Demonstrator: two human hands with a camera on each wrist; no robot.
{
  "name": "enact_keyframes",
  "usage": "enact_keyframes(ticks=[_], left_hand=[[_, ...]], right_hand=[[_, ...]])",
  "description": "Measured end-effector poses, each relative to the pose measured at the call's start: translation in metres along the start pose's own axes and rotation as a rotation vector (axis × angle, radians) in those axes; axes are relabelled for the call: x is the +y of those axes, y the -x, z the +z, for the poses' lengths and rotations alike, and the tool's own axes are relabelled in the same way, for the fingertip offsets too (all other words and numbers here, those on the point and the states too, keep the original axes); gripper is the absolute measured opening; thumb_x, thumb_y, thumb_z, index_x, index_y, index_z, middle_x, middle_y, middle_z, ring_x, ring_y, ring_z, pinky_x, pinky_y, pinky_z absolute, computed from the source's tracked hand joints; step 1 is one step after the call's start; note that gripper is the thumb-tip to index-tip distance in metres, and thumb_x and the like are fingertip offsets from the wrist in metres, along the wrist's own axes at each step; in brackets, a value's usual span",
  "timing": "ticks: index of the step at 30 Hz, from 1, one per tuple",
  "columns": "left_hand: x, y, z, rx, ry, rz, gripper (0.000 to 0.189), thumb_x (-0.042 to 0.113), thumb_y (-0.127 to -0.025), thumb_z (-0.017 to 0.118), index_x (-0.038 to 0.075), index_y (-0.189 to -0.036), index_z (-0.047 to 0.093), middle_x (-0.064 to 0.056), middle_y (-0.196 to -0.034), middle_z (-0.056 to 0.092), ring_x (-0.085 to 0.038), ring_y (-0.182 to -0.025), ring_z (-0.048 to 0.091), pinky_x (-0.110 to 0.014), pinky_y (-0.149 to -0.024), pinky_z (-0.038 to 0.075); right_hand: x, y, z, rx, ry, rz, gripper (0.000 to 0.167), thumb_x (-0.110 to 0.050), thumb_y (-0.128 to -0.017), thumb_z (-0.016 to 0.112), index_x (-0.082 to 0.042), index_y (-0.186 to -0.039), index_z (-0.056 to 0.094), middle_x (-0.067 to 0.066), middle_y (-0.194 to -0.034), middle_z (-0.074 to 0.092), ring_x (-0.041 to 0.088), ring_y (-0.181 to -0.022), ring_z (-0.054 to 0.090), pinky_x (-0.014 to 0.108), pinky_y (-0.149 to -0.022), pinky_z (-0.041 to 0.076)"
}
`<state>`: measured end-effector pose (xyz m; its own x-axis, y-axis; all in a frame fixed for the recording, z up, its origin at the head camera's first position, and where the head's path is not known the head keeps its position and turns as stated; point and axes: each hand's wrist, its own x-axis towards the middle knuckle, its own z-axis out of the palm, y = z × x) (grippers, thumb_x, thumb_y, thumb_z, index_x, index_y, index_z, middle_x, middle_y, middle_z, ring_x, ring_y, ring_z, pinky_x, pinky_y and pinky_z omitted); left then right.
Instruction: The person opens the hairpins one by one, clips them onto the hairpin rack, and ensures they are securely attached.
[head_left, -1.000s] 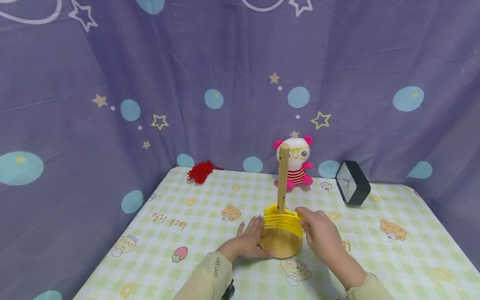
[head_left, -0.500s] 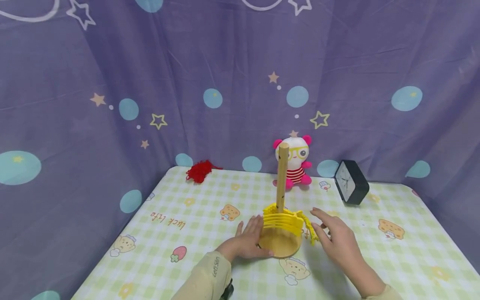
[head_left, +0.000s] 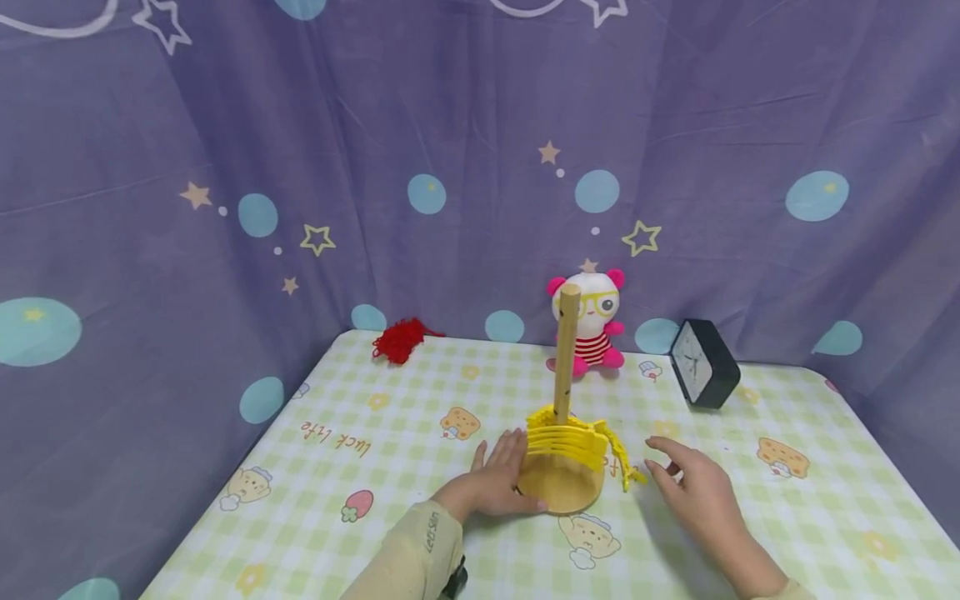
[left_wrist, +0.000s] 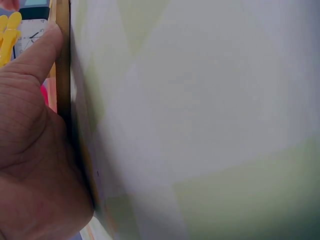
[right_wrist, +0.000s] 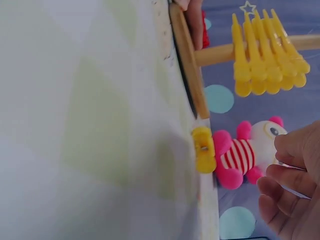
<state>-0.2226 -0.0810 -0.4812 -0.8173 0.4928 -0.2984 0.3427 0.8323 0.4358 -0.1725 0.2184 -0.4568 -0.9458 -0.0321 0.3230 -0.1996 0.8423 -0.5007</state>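
A wooden stand has a round base (head_left: pixel 558 490) and an upright post (head_left: pixel 567 354). Several curved yellow hair clips (head_left: pixel 572 444) sit one above another around the lower post, over the base. My left hand (head_left: pixel 493 485) rests on the base's left side with its fingers straight, and its thumb (left_wrist: pixel 40 55) lies along the base edge. To the right of the base, another curved yellow hair clip (head_left: pixel 622 462) with a toothed edge rests on the table. Beyond that clip, my right hand (head_left: pixel 697 492) hovers with nothing in it, its fingers loosely bent and thumb apart.
Behind the post sits a pink and white panda toy (head_left: pixel 592 321). A black square clock (head_left: pixel 703 365) stands at the back right. Red yarn (head_left: pixel 401 340) lies at the back left. A patterned curtain (head_left: pixel 480 125) hangs behind the checked tablecloth (head_left: pixel 405 475).
My right hand has let go of a yellow clip beside the stack and drawn away to the right and down. That clip now rests right of the base. My left hand stays put.
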Motion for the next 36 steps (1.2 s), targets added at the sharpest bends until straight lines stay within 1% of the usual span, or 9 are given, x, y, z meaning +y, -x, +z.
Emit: enact_keyframes(ticks=[3, 6, 12, 15, 22, 25, 28, 32, 36], left_hand=[[0.000, 0.000, 0.000, -0.002, 0.010, 0.004, 0.110, 0.068, -0.084, 0.059, 0.009, -0.157, 0.002, -0.008, -0.164, -0.004, -0.021, -0.149, -0.008, -0.052, -0.116, -0.008], [-0.003, -0.003, 0.001, -0.015, 0.013, -0.002, 0.111, 0.069, -0.084, 0.059, 0.011, -0.157, -0.001, -0.006, -0.164, -0.007, -0.019, -0.149, -0.011, -0.050, -0.116, -0.011], [-0.007, -0.008, 0.007, 0.002, 0.030, -0.005, 0.112, 0.070, -0.082, 0.059, 0.012, -0.158, 0.000, -0.005, -0.163, -0.008, -0.017, -0.148, -0.012, -0.048, -0.115, -0.013], [-0.006, -0.008, 0.007, 0.006, 0.029, -0.008, 0.113, 0.070, -0.081, 0.060, 0.012, -0.158, 0.001, -0.004, -0.163, -0.007, -0.018, -0.148, -0.012, -0.048, -0.116, -0.013], [-0.004, -0.005, 0.004, -0.004, 0.025, -0.015, 0.112, 0.069, -0.082, 0.060, 0.013, -0.158, 0.000, -0.004, -0.164, -0.007, -0.018, -0.148, -0.011, -0.048, -0.116, -0.012], [-0.001, -0.001, 0.000, -0.010, 0.026, -0.011, 0.111, 0.069, -0.083, 0.060, 0.013, -0.158, 0.001, -0.005, -0.164, -0.006, -0.019, -0.149, -0.010, -0.050, -0.116, -0.010], [0.001, 0.000, -0.001, -0.004, 0.028, -0.006, 0.111, 0.068, -0.083, 0.060, 0.012, -0.158, 0.002, -0.007, -0.164, -0.004, -0.020, -0.149, -0.008, -0.051, -0.116, -0.009], [-0.002, -0.002, 0.002, -0.001, 0.024, -0.017, 0.111, 0.069, -0.083, 0.060, 0.013, -0.158, 0.001, -0.004, -0.164, -0.006, -0.018, -0.148, -0.011, -0.049, -0.116, -0.012], [-0.006, -0.007, 0.007, 0.006, 0.034, -0.018, 0.112, 0.070, -0.081, 0.061, 0.014, -0.158, 0.001, -0.002, -0.163, -0.008, -0.016, -0.148, -0.012, -0.047, -0.115, -0.014]], right_hand=[[0.005, -0.001, 0.003, -0.035, 0.009, 0.032, 0.033, -0.016, -0.087, 0.074, -0.009, -0.118, 0.069, -0.002, -0.076, 0.061, 0.010, -0.060, 0.046, 0.029, -0.054, 0.039], [0.008, -0.002, 0.008, -0.072, 0.017, 0.043, 0.033, -0.019, -0.087, 0.074, -0.008, -0.118, 0.069, -0.001, -0.079, 0.064, 0.011, -0.064, 0.050, 0.031, -0.057, 0.041], [0.011, -0.005, 0.016, -0.121, 0.044, 0.051, 0.036, -0.023, -0.084, 0.076, -0.006, -0.116, 0.070, 0.008, -0.096, 0.071, 0.013, -0.072, 0.060, 0.040, -0.066, 0.051], [0.010, -0.007, 0.017, -0.159, 0.062, 0.051, 0.039, -0.025, -0.082, 0.078, -0.005, -0.115, 0.070, 0.013, -0.105, 0.071, 0.018, -0.076, 0.064, 0.046, -0.070, 0.052], [0.005, -0.014, 0.021, -0.257, 0.088, 0.067, 0.047, -0.030, -0.077, 0.081, -0.002, -0.113, 0.068, 0.010, -0.097, 0.071, 0.027, -0.083, 0.066, 0.051, -0.076, 0.052], [0.003, -0.017, 0.022, -0.301, 0.088, 0.077, 0.049, -0.032, -0.076, 0.083, -0.001, -0.109, 0.068, 0.009, -0.093, 0.070, 0.025, -0.082, 0.065, 0.050, -0.077, 0.052], [0.002, -0.021, 0.024, -0.327, 0.101, 0.084, 0.046, -0.037, -0.073, 0.084, -0.003, -0.100, 0.068, 0.005, -0.087, 0.067, 0.020, -0.077, 0.060, 0.046, -0.074, 0.051], [0.000, -0.023, 0.025, -0.351, 0.109, 0.103, 0.045, -0.041, -0.070, 0.085, -0.006, -0.091, 0.066, 0.002, -0.081, 0.058, 0.017, -0.072, 0.052, 0.041, -0.069, 0.049], [-0.001, -0.023, 0.027, -0.358, 0.119, 0.111, 0.043, -0.040, -0.070, 0.085, -0.006, -0.087, 0.064, 0.003, -0.080, 0.053, 0.019, -0.070, 0.050, 0.039, -0.067, 0.047]])
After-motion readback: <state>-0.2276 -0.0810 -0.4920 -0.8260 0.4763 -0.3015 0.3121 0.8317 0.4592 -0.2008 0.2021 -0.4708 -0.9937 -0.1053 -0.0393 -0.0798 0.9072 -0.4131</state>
